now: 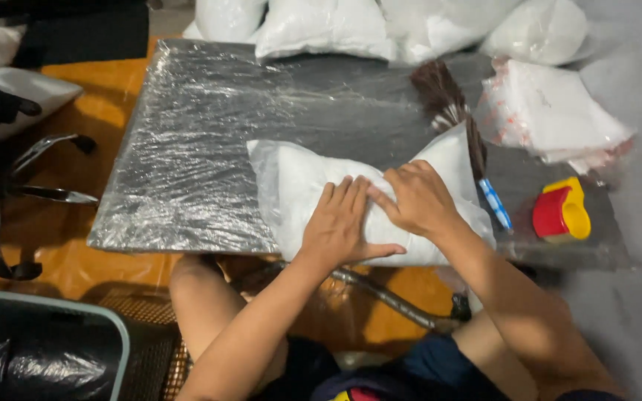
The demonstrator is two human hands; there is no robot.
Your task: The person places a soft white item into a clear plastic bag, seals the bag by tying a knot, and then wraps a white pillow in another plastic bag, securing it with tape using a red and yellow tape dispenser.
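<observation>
On the dark, plastic-wrapped low surface (202, 148), two bare hands press down on a white stuffed pillow in a clear plastic bag (299, 186).

Largest is the surface itself, standing on an orange floor (105, 89), with a heap of white bagged pillows (321, 26) along its far edge. The pillow under the hands lies at the near edge, its open bag end to the left. The left hand (339, 223) lies flat on it, fingers together and stretched out, gripping nothing; the right hand (417, 197) rests just beside it, fingers curled down into the bag, pinching the plastic. To the right lie a stack of flat clear bags (551, 111), a dark-bristled brush with a blue-and-white handle (455, 111), and a small red and yellow tape dispenser (562, 212).
</observation>
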